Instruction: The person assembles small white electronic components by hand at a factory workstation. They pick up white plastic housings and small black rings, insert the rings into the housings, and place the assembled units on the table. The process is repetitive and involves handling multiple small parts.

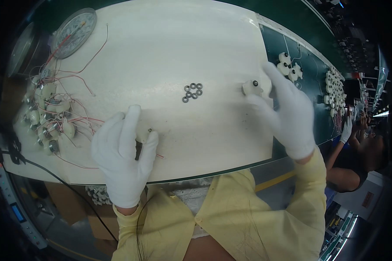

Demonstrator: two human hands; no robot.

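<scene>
Both my hands wear white gloves over a white work mat (170, 48). My left hand (123, 152) is closed around a small white motor (143, 132) with red wires trailing from it. My right hand (288, 114) has its fingers spread and rests beside another small white motor part (251, 87), its fingertips touching or nearly touching it. Several small dark metal washers (192, 92) lie in a cluster on the mat between my hands.
A pile of white motors with red wires (48, 117) lies at the mat's left. A round dial gauge (74, 32) sits at the far left. More white parts (289, 67) lie on the green belt at the right, where another person's gloved hand (346, 128) works.
</scene>
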